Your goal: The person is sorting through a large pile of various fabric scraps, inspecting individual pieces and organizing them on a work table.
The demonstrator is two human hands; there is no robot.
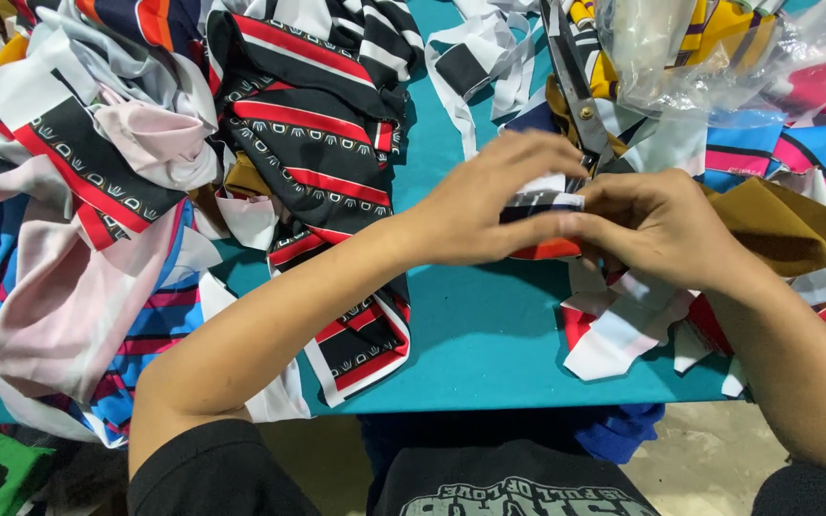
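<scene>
Both hands, left hand (pixel 489 205) and right hand (pixel 657 225), keep a tight grip on a small folded fabric piece (pixel 542 203) above the teal worktop (pixel 489 334), near scissors (pixel 576 81), pinching it flat between them.

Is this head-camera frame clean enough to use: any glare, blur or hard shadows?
Head view: even light, sharp on both hands; a soft shadow falls on the teal table under the left hand; mild glare on the clear plastic bag; the edges bow slightly.
</scene>
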